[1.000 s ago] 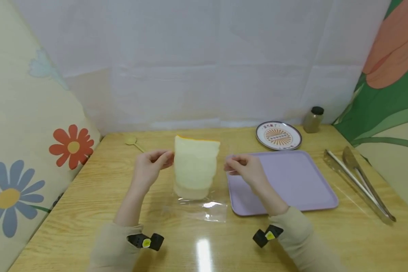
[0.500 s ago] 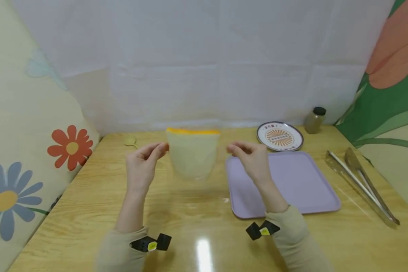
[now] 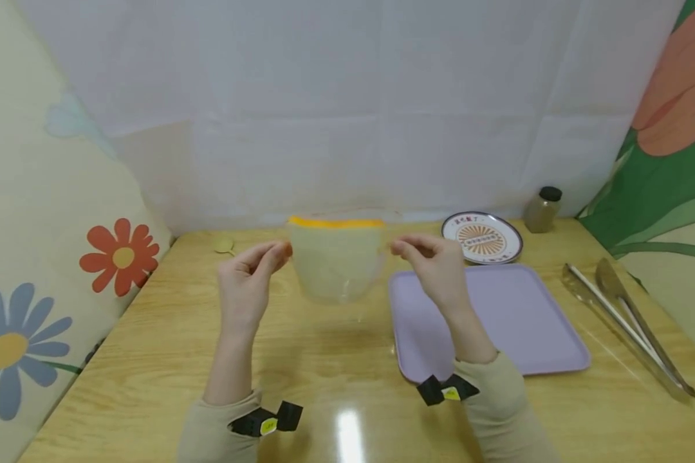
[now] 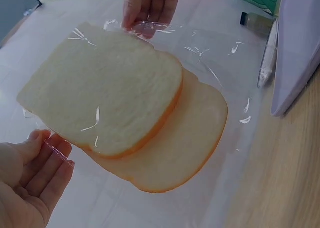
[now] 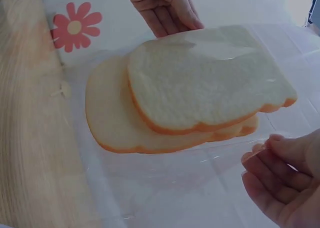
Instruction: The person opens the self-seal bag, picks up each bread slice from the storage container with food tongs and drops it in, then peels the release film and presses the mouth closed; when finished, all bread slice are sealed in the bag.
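Observation:
Two slices of bread, white with orange-brown crusts, overlap inside a clear plastic bag. In the head view the bread hangs above the middle of the table, with its crust edge up. My left hand pinches the left edge of the bag between thumb and fingers. On the other side, my right hand pinches the bag's right edge near the top. Both wrist views show the slices offset, one sticking out past the other. The clear film is hard to make out in the head view.
A purple tray lies right of the bag. Behind it are a plate and a dark-lidded jar. Metal tongs lie at the far right. A small gold spoon is at the back left.
Both hands have raised the bag off the table and tipped it, so the bread looks shorter and its orange crust edge shows more. The last half second brings only a small shift.

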A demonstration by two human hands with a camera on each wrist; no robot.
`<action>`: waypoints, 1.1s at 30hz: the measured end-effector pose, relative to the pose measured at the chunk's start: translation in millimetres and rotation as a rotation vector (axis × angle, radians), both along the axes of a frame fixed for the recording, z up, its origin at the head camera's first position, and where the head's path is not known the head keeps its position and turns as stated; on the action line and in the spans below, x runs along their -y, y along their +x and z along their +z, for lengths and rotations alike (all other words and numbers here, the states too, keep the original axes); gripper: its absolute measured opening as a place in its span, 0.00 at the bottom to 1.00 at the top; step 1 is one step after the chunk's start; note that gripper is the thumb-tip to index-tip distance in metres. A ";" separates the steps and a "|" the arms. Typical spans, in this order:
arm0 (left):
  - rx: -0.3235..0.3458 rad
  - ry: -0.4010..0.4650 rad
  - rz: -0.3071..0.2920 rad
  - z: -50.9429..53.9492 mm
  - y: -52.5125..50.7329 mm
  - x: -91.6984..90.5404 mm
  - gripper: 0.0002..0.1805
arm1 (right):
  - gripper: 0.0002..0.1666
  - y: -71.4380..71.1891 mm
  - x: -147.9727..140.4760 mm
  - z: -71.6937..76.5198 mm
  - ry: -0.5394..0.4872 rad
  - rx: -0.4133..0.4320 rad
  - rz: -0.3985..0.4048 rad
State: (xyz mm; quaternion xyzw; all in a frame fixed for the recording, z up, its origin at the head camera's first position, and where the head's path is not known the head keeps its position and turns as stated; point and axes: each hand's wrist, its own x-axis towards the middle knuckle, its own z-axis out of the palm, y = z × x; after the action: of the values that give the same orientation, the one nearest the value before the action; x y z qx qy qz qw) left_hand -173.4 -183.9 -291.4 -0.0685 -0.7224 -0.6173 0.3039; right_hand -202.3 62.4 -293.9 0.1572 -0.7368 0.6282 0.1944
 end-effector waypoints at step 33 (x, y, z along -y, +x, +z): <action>-0.106 -0.039 0.019 4.3 8.8 -1.5 0.09 | 0.07 4.4 -6.5 1.9 0.061 -0.063 0.005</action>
State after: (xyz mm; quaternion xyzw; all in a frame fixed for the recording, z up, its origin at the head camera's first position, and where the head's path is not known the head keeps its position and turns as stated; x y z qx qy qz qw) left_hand -164.5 -182.3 -287.1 -0.1004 -0.7179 -0.5956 0.3461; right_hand -197.8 69.0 -292.0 0.1848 -0.7488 0.6004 0.2112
